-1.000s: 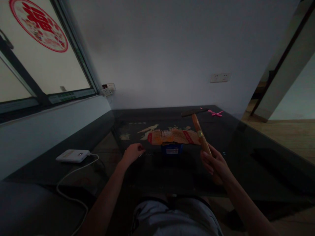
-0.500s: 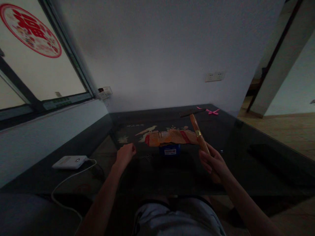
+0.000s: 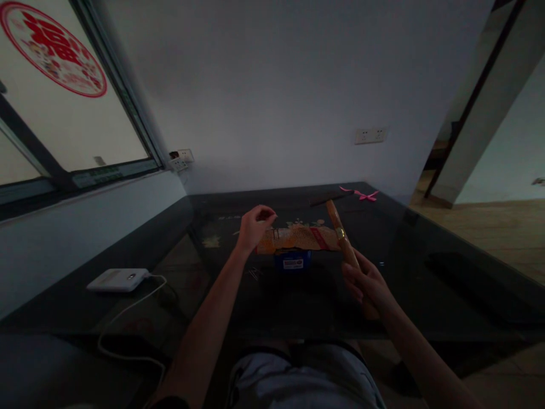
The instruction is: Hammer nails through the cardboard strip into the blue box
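My right hand (image 3: 367,283) grips the wooden handle of a hammer (image 3: 338,227), whose dark head points left over the far part of the dark glass table (image 3: 426,284). My left hand (image 3: 254,225) is raised over the left end of an orange board (image 3: 300,239), fingers pinched together on something too small to name. The board rests on a small blue box (image 3: 293,261). A few small dark nails (image 3: 254,274) lie on the glass below my left wrist.
A white power bank (image 3: 117,279) with a white cable (image 3: 128,318) lies at the left. A pink ribbon bow (image 3: 365,194) sits at the table's far right corner. A window is on the left, a doorway on the right.
My left hand has lifted from the table near the nails and moved up and right to the board's left end, now pinched. The hammer has tilted slightly lower.
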Demonstrator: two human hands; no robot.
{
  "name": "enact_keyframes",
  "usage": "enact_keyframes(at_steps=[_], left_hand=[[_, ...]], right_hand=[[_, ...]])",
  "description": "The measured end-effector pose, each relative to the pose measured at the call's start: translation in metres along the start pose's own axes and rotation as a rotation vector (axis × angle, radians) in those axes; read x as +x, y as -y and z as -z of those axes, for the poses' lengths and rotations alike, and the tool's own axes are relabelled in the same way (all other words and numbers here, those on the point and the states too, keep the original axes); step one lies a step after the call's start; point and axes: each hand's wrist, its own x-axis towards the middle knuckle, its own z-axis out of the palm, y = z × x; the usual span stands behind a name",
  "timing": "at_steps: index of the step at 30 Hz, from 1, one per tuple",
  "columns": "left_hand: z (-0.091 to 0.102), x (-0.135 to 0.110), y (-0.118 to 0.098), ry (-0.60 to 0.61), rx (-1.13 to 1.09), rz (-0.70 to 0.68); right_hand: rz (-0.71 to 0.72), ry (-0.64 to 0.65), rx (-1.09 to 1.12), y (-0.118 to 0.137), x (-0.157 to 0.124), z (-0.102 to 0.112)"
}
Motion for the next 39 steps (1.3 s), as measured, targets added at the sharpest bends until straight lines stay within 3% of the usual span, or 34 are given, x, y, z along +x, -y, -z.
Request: enact_keyframes(at_steps=[3,6,15,26,32,39], left_hand=[[-0.025,0.004,0.020,0.037,-0.063,0.021],[-0.034,-0.002,0.031,0.066,-0.057,0.053],[-0.031,-0.019,0.036,0.132,-0.110,0.084],[-0.031,-0.022,0.045,0.164,-0.066,0.065],[-0.031,-0.024,0.050,0.218,-0.091,0.071],[-0.032,-0.023,0.050,0.220,-0.105,0.140]], right_hand=[[-0.018,0.006,0.008,0.001,0.000,-0.001],[-0.039,0.001,0.004,0.000,-0.001,-0.002],[-0.041,0.011,-0.039,-0.001,0.000,-0.004],[-0.043,0.016,-0.058,0.000,0.002,-0.005],[-0.052,0.064,-0.311,0.027,0.003,-0.012],[-0.088,0.251,-0.581,0.079,0.001,-0.027]])
